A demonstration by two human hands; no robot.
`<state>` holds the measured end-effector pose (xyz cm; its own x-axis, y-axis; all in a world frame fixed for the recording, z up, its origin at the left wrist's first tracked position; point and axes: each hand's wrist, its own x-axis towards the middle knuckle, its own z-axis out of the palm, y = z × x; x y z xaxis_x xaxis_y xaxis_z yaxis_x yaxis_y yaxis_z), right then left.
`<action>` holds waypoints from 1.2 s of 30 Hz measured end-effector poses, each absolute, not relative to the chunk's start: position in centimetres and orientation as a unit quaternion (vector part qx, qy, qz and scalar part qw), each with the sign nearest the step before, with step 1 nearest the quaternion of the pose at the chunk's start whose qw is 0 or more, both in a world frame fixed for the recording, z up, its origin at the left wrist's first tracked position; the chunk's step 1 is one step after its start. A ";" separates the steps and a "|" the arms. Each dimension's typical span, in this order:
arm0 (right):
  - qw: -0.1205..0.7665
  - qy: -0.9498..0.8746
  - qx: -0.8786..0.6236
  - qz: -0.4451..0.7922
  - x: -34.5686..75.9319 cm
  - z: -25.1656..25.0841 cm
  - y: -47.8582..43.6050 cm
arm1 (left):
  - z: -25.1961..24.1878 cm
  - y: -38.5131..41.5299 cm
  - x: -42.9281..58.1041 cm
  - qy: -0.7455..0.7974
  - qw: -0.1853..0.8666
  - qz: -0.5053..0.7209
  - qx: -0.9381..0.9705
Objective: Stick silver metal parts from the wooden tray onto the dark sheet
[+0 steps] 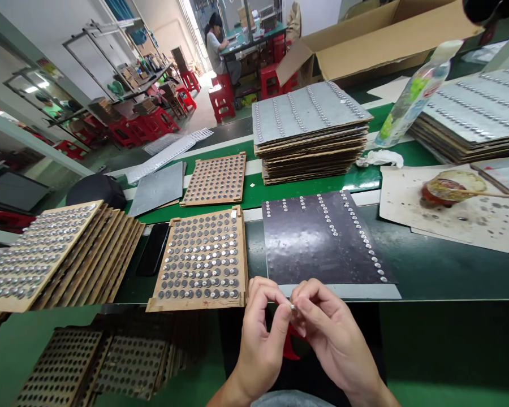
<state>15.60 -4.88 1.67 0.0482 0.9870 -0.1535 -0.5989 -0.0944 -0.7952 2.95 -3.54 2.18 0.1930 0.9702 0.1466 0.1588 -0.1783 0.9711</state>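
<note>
Left hand: The left hand (261, 339) is at the bottom middle of the view. Its fingers are curled in, and its thumb and first finger pinch a small silver disc (293, 307).

Right hand: The right hand (335, 333) is just beside the left hand. It is closed too, and its fingertips (299, 294) press on the other side of the disc.

Disc: The disc sits between the two hands, below the sheet. The fingers hide most of it, so it is hard to see, but it looks like a button battery.

Dark sheet: A dark shiny sheet (318, 243) lies just past the hands, with lines of silver discs along it. Its near edge sits on a pale gray strip (339, 291).

Wooden tray: To the left of the hands is a wooden tray (242, 254). Its round holes are filled with gray and silver discs.

Left side: A tall row of leaning wooden trays (46, 260) is cut off by the left edge.

Upper right: Stacks of cardboard sheets (309, 152) are topped with gray sheets and rows of discs. A plastic bottle (415, 96) has a green label, but its words are too blurry to read.

Right side: A wooden stick (492, 194) rests in a round dish of yellow glue (453, 189).

Far back: A person (216, 48) sits at a table near red stools (221, 102).
</note>
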 end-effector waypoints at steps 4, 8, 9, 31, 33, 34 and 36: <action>0.668 -0.320 -0.401 0.539 15.5 1.5 -5.4 | 2.2 -3.5 3.1 0.468 0.460 0.442 0.612; 0.666 -0.463 -0.482 0.331 15.0 1.1 -5.9 | 2.2 -3.7 3.3 0.493 0.427 0.449 0.610; 0.658 -0.487 -0.495 0.291 14.9 1.1 -5.9 | 2.2 -3.7 3.4 0.498 0.422 0.450 0.609; 0.627 -0.520 -0.521 0.255 15.0 -0.7 -5.3 | 2.2 -3.6 3.9 0.504 0.511 0.458 0.525; 0.598 -0.535 -0.567 0.185 16.7 -1.7 -4.1 | 2.0 -3.2 2.7 0.519 0.500 0.451 0.526; 0.571 -0.542 -0.602 0.134 18.0 -2.3 -3.4 | 1.9 -2.9 1.8 0.532 0.482 0.447 0.534; 0.490 -0.562 -0.666 0.014 20.9 -3.6 -1.7 | 1.6 -2.0 -1.1 0.577 0.413 0.431 0.557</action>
